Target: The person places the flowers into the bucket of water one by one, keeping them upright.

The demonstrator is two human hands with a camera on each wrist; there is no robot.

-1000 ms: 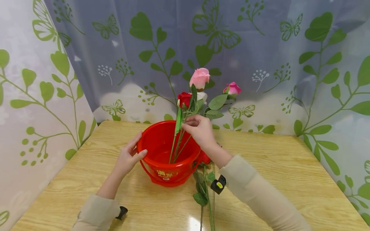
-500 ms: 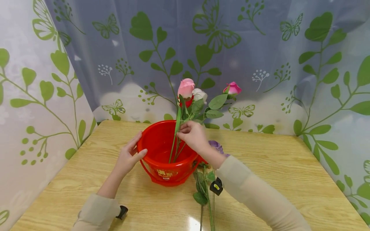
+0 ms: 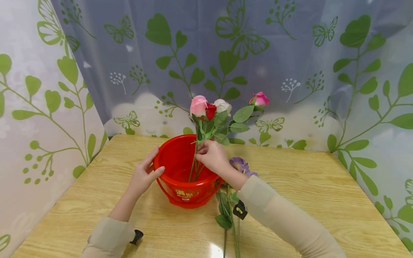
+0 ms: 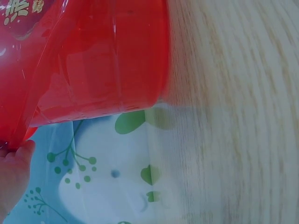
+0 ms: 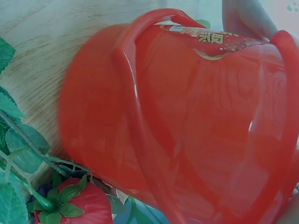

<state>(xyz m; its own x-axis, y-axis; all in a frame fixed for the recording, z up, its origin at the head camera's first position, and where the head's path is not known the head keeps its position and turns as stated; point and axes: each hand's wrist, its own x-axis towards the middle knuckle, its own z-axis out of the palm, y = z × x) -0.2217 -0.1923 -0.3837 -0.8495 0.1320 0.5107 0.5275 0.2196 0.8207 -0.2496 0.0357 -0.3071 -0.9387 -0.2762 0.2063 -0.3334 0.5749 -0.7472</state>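
A red bucket stands on the table, with my left hand holding its left rim. That thumb lies over the rim. Inside the bucket's mouth, my right hand pinches the green stem of a pink rose. The stem's lower end reaches down into the bucket. Close to the pink rose are a red rose and a white rose, and a magenta rose leans out to the right. In the right wrist view the bucket hides the right hand's fingertips.
Right of the bucket lie more flowers: a purple flower and a red flower, their stems running toward the table's front. A patterned curtain hangs behind the wooden table.
My right hand has moved down and left with the pink rose, whose bloom is now lower and left of the red rose. The left hand has stayed on the bucket.
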